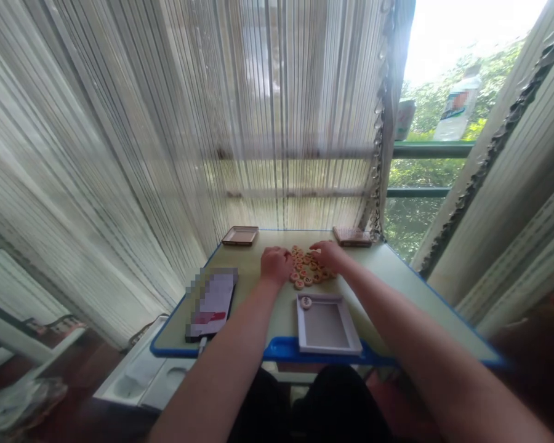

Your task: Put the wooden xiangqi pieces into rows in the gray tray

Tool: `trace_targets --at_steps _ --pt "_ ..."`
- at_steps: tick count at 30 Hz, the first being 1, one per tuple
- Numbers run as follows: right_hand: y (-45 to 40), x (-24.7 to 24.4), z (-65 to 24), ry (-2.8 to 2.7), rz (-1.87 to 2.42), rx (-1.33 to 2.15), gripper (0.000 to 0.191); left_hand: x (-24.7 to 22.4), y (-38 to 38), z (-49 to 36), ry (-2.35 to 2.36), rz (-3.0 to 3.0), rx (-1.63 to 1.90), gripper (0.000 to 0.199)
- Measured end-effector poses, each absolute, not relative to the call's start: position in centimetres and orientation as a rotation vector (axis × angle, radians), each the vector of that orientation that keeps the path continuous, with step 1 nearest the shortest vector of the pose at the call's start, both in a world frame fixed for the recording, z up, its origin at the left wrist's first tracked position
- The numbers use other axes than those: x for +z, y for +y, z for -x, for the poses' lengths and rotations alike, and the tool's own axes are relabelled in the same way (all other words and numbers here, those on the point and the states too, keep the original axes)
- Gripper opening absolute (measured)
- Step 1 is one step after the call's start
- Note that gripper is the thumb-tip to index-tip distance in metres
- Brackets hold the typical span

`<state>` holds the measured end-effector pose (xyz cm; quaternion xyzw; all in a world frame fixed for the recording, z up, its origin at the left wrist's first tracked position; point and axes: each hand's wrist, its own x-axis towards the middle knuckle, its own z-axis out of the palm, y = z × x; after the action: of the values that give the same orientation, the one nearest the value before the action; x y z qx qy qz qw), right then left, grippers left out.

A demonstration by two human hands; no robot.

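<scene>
Several round wooden pieces (308,280) with red and dark markings lie in a cluster on the pale table (253,307). At the left edge of the cluster is my left hand (276,264), its fingers curled; what they hold, if anything, is hidden. My right hand (329,255) reaches over the right side of the cluster, fingers bent toward the pieces, too small to tell whether one is held. Nearer to me, a shallow white box (353,329) has a single round piece (306,303) in its far left corner.
A tablet or phone (216,301) with a cable lies at the table's left. An open shallow box or lid (240,235) is at the back left, a closed box (352,236) at the back right. Curtains (281,123) hang behind the table.
</scene>
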<state>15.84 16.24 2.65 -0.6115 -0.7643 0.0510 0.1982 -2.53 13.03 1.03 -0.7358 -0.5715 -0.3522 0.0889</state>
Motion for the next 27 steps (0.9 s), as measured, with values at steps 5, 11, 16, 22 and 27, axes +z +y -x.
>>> trace_targets --at_steps 5,11,16,22,27 --pt "18.3 2.8 -14.7 -2.173 1.791 0.233 0.024 0.7 13.0 3.2 -1.704 2.123 -1.135 0.022" --pt "19.1 2.6 -14.1 -2.134 1.797 0.282 0.019 0.3 12.6 3.1 -1.674 2.166 -1.140 0.021" --pt "16.5 3.8 -14.4 -2.026 1.677 0.260 0.020 0.2 11.7 2.8 -1.580 2.195 -1.185 0.020" --pt "6.9 4.2 -15.9 -2.054 1.456 0.325 0.022 1.4 9.5 2.4 -1.624 2.140 -1.382 0.021" --pt "0.1 2.7 -15.9 -2.098 1.503 0.257 0.017 0.6 7.0 2.8 -1.912 2.371 -1.431 0.027"
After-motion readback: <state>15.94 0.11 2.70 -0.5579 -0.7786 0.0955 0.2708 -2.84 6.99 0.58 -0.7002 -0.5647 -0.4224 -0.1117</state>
